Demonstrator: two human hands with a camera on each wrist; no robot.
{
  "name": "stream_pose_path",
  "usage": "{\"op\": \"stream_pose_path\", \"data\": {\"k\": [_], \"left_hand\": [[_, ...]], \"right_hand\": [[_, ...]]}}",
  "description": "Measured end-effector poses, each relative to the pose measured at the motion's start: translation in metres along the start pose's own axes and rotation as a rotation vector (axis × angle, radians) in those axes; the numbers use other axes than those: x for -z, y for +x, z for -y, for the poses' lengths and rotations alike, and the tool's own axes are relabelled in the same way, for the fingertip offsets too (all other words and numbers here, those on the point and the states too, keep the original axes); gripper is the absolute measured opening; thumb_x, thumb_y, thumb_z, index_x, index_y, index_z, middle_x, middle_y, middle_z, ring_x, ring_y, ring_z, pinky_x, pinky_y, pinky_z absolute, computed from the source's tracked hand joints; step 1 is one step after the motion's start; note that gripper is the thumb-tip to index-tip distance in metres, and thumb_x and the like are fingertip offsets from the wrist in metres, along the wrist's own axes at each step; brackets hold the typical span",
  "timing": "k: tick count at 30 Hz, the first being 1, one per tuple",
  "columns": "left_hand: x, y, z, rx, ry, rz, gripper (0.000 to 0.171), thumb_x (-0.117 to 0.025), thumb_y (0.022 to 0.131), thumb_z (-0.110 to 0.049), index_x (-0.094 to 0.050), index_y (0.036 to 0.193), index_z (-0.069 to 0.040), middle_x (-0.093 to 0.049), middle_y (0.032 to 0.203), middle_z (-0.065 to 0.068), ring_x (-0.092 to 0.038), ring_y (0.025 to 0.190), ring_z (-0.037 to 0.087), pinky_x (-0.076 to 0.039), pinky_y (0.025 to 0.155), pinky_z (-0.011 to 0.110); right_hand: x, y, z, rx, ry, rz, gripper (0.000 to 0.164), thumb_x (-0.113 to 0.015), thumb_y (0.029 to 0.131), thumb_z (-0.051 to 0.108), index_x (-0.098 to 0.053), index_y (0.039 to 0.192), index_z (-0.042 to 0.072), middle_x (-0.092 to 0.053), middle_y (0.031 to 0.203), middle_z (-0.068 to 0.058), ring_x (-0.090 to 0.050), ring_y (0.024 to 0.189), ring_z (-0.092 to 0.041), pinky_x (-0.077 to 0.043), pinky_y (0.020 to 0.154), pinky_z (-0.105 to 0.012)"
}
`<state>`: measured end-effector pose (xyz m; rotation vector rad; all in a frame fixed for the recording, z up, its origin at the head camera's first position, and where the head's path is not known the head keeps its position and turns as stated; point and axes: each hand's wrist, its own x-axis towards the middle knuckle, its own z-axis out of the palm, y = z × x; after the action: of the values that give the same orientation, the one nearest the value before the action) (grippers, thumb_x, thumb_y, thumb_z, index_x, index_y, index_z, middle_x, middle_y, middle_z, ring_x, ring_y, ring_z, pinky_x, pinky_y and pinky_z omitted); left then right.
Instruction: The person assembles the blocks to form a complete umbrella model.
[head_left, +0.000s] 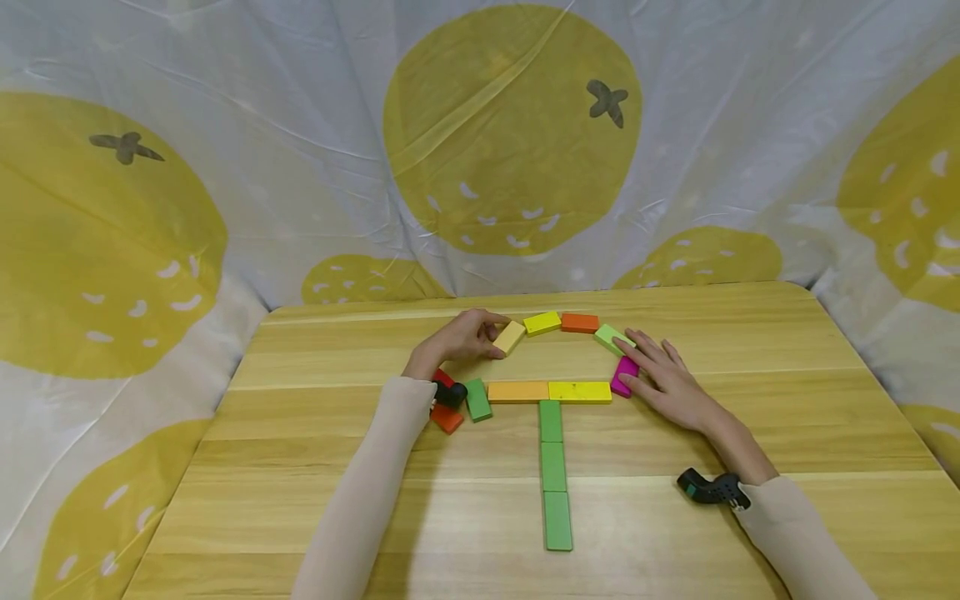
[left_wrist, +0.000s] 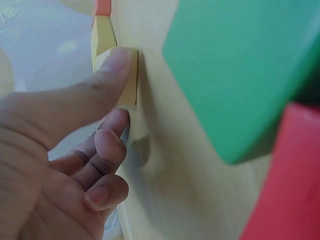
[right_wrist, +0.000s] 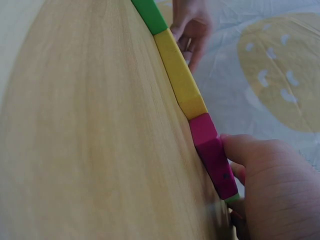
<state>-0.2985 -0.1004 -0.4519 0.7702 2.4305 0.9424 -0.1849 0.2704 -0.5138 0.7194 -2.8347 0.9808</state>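
Observation:
Coloured wooden blocks lie flat on a wooden table [head_left: 750,400] in an arch-and-stem figure. My left hand [head_left: 491,337] pinches a pale yellow block [head_left: 509,337] at the arch's left end; in the left wrist view the thumb [left_wrist: 112,65] presses its edge [left_wrist: 131,75] and the index fingertip sits at the block's other end. My right hand [head_left: 637,358] lies with straight fingers over a magenta block [head_left: 621,379] and touches a light green block [head_left: 609,336]. The thumb [right_wrist: 235,150] touches the magenta block [right_wrist: 212,150].
Yellow-green [head_left: 542,322] and orange-red [head_left: 580,322] blocks top the arch. Orange [head_left: 518,392] and yellow [head_left: 580,392] blocks form a bar, with three green blocks [head_left: 553,467] as a stem. A green block [head_left: 477,399] and red blocks [head_left: 447,418] lie by my left wrist. Fruit-print cloth hangs behind.

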Motion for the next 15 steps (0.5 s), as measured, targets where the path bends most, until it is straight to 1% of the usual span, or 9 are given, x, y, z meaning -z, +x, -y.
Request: {"op": "stream_pose_path", "data": {"k": [3,7,15], "left_hand": [[-0.0011,0.001,-0.0004,-0.007,0.027,-0.004,0.063,-0.083,0.089,-0.013,-0.058,0.146,0.0,-0.062,0.099,0.01,-0.053,0.086,0.016,-0.046,0.079,0.024],[-0.0022,0.0018,-0.0005,-0.006,0.04,-0.005,0.064,-0.082,0.09,-0.017,-0.057,0.146,0.0,-0.061,0.098,0.008,-0.052,0.084,0.016,-0.045,0.079,0.025],[-0.003,-0.0003,0.0022,-0.009,0.05,-0.019,0.061,-0.081,0.091,-0.017,-0.058,0.144,0.001,-0.061,0.097,0.008,-0.053,0.086,0.016,-0.046,0.08,0.025]], "right_hand": [[-0.0002,-0.0001,0.0,0.001,-0.003,0.0,0.06,-0.056,0.106,0.024,-0.037,0.161,0.011,-0.027,0.167,-0.026,-0.02,0.155,-0.052,-0.004,0.124,-0.07],[-0.0003,0.0001,0.0004,0.001,-0.003,-0.001,0.06,-0.056,0.106,0.024,-0.037,0.161,0.011,-0.027,0.168,-0.026,-0.02,0.155,-0.052,-0.004,0.124,-0.07],[-0.0007,0.0009,-0.0003,-0.008,-0.003,0.005,0.06,-0.056,0.106,0.025,-0.036,0.162,0.013,-0.026,0.168,-0.025,-0.019,0.156,-0.051,-0.003,0.124,-0.069]]}}
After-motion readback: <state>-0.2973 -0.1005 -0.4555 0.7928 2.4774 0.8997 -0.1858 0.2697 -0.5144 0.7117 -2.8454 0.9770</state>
